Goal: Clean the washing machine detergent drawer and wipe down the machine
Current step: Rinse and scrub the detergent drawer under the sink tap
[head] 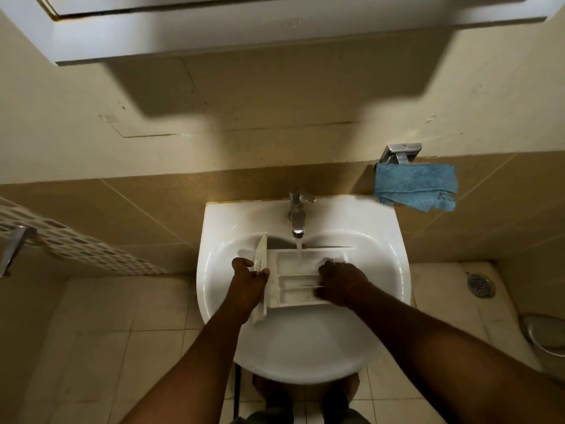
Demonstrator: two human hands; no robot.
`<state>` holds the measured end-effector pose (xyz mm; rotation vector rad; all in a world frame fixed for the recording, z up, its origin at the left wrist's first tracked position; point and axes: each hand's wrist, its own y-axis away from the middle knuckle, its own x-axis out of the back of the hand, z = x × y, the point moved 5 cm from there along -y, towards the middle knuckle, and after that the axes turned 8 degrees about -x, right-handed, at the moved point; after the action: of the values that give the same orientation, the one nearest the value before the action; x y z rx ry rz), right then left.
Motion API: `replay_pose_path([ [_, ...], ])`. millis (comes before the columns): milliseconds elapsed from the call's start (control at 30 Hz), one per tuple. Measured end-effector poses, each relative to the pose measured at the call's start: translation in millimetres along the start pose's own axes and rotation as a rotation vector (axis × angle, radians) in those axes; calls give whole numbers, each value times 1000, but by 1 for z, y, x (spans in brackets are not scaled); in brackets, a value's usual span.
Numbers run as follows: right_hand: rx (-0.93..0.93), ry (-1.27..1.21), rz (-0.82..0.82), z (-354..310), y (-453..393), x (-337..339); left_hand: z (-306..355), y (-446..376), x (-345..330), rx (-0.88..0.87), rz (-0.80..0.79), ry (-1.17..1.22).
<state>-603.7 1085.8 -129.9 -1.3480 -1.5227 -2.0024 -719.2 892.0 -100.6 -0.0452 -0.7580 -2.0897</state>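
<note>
**Detergent drawer held under running water in the sink**

The left hand grips the front panel of the detergent drawer. Its fingers are curled around the left side of the panel and the thumb presses on the right side of it, so the hand is closed on the drawer. The right hand lies on the right part of the drawer, over its compartments, with the fingers bent downward. Whether it pinches the drawer wall or holds something small under the fingers cannot be told, because the hand is dark and a little blurred.

The drawer is white and lies inside the bowl of the white sink, with its front panel at the left, standing on edge. A thin stream of water falls from the chrome tap into the far compartment of the drawer. The compartments show grey dirt marks.

On the wall to the right of the sink, a blue cloth hangs from a chrome holder. On the floor at the right there is a round drain.

Some small marks are on the front panel of the drawer, but they are too small to read. No other writing or brand can be read.
</note>
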Motion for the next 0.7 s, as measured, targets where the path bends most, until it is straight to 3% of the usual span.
replay_pose_path([
  [67,-56,-14,-52,-25,0,1,1,0,-1,0,1,4],
  [167,101,-326,-98,-85,5,16,2,1,-1,-4,-6,-8],
  [233,73,-746,-50,-91,4,33,2,0,-1,-4,-11,-7],
  [333,-265,-1309,139,-51,-10,46,3,0,0,2,-34,18],
  [367,-329,-1560,74,-45,-14,45,3,0,0,5,-41,25],
  [433,-268,-2008,-137,-59,-15,50,2,0,0,11,-41,35],
  [467,-196,-2014,-174,-70,-13,52,1,1,-1,7,-35,42],
  [500,-111,-1819,-126,-83,-9,56,0,0,-1,6,-31,51],
  [567,125,-1244,59,-107,0,52,0,1,-1,8,-30,61],
  [700,299,-390,395,-80,6,20,-1,1,0,9,1,33],
])
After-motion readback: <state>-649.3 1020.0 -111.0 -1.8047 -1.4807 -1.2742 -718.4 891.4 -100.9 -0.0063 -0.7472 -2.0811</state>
